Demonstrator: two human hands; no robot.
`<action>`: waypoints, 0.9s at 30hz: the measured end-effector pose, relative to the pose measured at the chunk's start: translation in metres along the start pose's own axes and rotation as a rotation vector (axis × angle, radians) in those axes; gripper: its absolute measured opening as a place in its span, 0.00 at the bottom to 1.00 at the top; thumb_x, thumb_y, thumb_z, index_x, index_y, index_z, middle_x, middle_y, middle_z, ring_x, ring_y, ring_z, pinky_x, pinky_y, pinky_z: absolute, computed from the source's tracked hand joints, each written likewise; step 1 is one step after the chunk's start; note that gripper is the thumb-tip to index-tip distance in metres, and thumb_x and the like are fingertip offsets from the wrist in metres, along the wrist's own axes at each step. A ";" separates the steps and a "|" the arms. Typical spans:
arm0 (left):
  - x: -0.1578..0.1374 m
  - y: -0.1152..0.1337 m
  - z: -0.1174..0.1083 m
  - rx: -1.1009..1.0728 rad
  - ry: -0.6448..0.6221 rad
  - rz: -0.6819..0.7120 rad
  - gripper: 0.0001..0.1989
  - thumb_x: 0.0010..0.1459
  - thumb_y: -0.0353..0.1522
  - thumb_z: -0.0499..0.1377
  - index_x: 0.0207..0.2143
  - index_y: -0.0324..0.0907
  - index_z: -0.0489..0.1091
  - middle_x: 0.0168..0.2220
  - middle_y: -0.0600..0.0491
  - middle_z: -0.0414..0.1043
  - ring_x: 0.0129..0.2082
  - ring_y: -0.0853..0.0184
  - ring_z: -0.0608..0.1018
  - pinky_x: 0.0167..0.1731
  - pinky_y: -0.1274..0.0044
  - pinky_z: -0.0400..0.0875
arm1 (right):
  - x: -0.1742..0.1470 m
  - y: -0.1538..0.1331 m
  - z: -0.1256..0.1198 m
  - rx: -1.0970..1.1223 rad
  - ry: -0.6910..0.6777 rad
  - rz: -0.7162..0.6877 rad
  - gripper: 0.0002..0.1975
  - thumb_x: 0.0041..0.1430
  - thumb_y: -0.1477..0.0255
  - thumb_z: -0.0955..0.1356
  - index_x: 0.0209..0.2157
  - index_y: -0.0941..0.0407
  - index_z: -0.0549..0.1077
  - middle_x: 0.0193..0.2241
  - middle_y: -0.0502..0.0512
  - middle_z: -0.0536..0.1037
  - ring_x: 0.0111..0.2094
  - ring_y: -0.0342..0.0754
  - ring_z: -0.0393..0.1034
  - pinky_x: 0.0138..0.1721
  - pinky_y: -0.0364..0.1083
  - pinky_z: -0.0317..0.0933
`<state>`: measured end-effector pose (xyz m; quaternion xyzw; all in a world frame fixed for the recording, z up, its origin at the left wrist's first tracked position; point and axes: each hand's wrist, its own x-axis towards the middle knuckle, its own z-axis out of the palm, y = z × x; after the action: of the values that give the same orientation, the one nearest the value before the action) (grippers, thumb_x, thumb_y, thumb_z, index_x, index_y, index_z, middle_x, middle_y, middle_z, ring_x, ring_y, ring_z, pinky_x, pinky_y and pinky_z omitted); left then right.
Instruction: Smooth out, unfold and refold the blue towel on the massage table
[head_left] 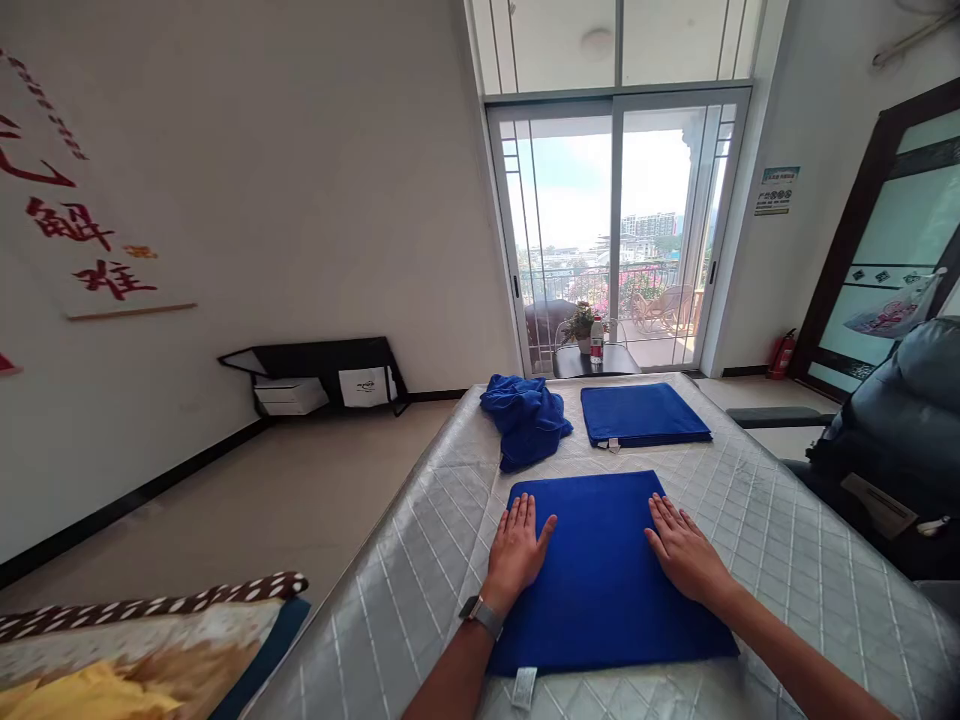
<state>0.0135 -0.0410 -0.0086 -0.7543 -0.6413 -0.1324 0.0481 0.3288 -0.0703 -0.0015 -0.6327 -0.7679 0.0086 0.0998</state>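
A blue cloth (600, 590), folded into a flat rectangle, lies on the grey quilted mattress (420, 560), its white label (524, 688) poking out at the near edge. My left hand (519, 545) rests flat on the cloth's left side, fingers stretched out. On the right side, my right hand (684, 550) lies with its palm down and fingers extended, near the cloth's edge. Neither hand grasps anything. Beyond sits a second folded blue cloth (645, 412) with a small label. To its left is a crumpled blue cloth (525, 415) in a loose heap.
A small dark table (611, 362) with a bottle (597, 342) and a potted plant stands past the mattress, before the sliding glass door. A dark armchair (892, 450) is at right. Patterned bedding (172, 640) lies lower left. A black rack (330, 360) stands by the wall.
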 end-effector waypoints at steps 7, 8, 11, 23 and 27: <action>0.001 0.001 0.001 0.014 -0.008 0.000 0.42 0.67 0.53 0.32 0.67 0.31 0.53 0.68 0.40 0.52 0.68 0.56 0.56 0.65 0.62 0.53 | -0.012 -0.004 0.001 0.054 -0.039 0.054 0.35 0.69 0.57 0.48 0.69 0.64 0.47 0.70 0.59 0.46 0.70 0.48 0.36 0.68 0.53 0.36; 0.001 0.002 -0.001 0.019 -0.015 -0.001 0.42 0.67 0.53 0.31 0.67 0.31 0.53 0.68 0.40 0.52 0.68 0.56 0.56 0.65 0.62 0.53 | -0.012 -0.004 0.000 0.058 -0.042 0.057 0.35 0.69 0.57 0.48 0.69 0.64 0.47 0.70 0.58 0.46 0.70 0.48 0.36 0.68 0.53 0.36; 0.001 0.004 -0.006 0.040 -0.007 -0.030 0.42 0.67 0.53 0.32 0.66 0.30 0.53 0.68 0.40 0.53 0.68 0.57 0.56 0.65 0.63 0.52 | -0.012 -0.006 -0.003 0.061 -0.051 0.062 0.35 0.69 0.58 0.48 0.69 0.64 0.47 0.70 0.58 0.45 0.70 0.48 0.35 0.68 0.52 0.34; -0.013 0.150 -0.013 -0.161 -0.062 0.462 0.32 0.70 0.47 0.36 0.69 0.39 0.47 0.70 0.48 0.49 0.70 0.63 0.49 0.67 0.65 0.51 | -0.014 -0.002 -0.001 0.036 -0.037 0.032 0.32 0.68 0.63 0.50 0.68 0.65 0.50 0.69 0.61 0.47 0.70 0.51 0.36 0.68 0.54 0.36; -0.012 0.181 -0.006 -0.203 -0.061 0.478 0.31 0.71 0.45 0.34 0.70 0.40 0.45 0.70 0.49 0.47 0.70 0.64 0.47 0.67 0.66 0.49 | -0.015 0.000 0.001 0.026 -0.022 -0.013 0.31 0.67 0.65 0.51 0.68 0.62 0.52 0.69 0.59 0.47 0.70 0.51 0.36 0.68 0.54 0.37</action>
<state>0.1888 -0.0854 0.0114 -0.8889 -0.4295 -0.1583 -0.0173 0.3318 -0.0850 -0.0050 -0.6263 -0.7728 0.0248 0.0997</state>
